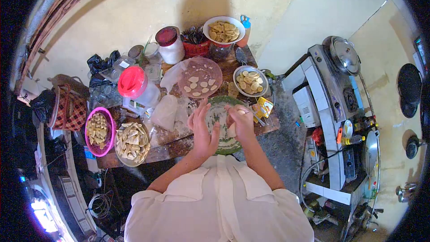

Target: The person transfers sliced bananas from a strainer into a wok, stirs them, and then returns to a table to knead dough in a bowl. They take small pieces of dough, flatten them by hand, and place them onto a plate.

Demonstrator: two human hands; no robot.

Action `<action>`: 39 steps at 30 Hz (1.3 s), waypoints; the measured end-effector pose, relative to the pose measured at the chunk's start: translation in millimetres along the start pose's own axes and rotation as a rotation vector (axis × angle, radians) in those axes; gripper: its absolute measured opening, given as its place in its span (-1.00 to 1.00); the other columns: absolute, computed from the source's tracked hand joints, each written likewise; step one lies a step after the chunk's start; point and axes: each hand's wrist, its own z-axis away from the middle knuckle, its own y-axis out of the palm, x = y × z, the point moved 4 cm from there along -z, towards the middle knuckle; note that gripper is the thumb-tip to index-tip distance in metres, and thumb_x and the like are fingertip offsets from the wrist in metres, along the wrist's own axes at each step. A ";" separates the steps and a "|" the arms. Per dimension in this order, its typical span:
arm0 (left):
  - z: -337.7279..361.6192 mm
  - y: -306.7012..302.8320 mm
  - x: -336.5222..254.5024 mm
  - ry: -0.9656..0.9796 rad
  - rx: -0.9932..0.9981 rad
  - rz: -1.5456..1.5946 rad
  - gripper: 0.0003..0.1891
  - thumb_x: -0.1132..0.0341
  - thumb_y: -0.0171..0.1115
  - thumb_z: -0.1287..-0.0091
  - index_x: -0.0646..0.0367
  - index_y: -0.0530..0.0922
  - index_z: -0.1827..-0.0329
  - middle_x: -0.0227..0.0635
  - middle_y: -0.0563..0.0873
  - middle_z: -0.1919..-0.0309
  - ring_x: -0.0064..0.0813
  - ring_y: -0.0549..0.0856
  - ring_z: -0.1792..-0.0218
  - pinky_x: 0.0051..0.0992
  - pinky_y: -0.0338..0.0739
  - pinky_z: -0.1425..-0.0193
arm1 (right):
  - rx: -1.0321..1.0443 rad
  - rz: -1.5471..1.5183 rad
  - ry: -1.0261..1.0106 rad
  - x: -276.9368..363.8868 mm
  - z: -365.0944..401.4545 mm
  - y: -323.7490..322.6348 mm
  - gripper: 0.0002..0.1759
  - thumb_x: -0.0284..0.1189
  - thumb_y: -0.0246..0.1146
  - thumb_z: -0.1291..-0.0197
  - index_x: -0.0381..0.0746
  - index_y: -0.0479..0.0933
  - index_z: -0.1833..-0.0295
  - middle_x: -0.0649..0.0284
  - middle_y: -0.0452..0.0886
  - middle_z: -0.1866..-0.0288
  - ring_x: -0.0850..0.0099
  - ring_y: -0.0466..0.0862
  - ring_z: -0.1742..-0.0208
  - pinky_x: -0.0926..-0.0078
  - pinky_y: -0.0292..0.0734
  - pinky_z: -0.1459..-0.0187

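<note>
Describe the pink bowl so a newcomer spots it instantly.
Find the wooden table in front of the person. At its left end, two bowls of pale pieces sit side by side. The outer one is the pink bowl; its neighbour is dull-coloured.

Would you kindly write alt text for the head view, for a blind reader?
Seen from above, the right hand holds a pale piece over a green plate on a cluttered wooden table, the left hand open beside it. Bowls of similar pale pieces stand around.

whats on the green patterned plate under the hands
The round green patterned plate shows its rim and some pale centre; the left hand and right hand, holding a pale piece, cover the rest.
</note>
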 end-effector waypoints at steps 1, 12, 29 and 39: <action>-0.5 0.3 -1.0 -0.006 0.024 -0.022 -0.41 0.43 0.04 -0.16 0.26 0.13 -0.30 -0.03 0.21 -0.35 -0.14 0.19 -0.36 -0.15 -0.16 -0.35 | -0.001 0.020 0.002 0.0 0.5 -0.1 -0.78 -0.40 0.33 -0.06 -0.18 0.47 0.55 0.41 0.48 0.64 0.65 0.41 0.64 0.65 0.29 0.60; 10.0 31.0 2.5 -0.117 0.176 0.442 -0.54 0.40 -0.07 -0.33 0.37 0.17 -0.28 -0.01 0.36 -0.17 -0.20 0.36 -0.20 -0.28 0.23 -0.27 | -0.131 0.070 -0.010 -3.4 0.8 -0.9 -0.70 -0.22 0.28 -0.14 -0.16 0.48 0.52 0.47 0.45 0.65 0.68 0.38 0.64 0.67 0.25 0.60; -38.0 -8.3 -37.2 0.194 0.207 0.035 -0.52 0.43 0.19 -0.13 0.19 0.38 -0.16 -0.09 0.43 -0.06 -0.14 0.44 -0.06 -0.29 0.33 -0.15 | -0.086 0.408 -0.481 10.9 6.6 -0.2 -0.95 -0.60 0.25 -0.07 -0.27 0.53 0.32 0.27 0.57 0.26 0.50 0.55 0.21 0.58 0.49 0.21; 19.7 50.1 1.6 -0.664 0.424 1.146 -0.45 0.08 -0.16 -0.42 0.26 0.06 -0.33 -0.21 0.25 -0.24 -0.35 0.33 -0.24 -0.33 0.37 -0.19 | 0.047 -0.003 -0.247 23.6 2.1 5.5 -0.69 -0.61 0.30 -0.02 -0.21 0.33 0.62 0.10 0.62 0.21 0.45 0.62 0.19 0.49 0.53 0.25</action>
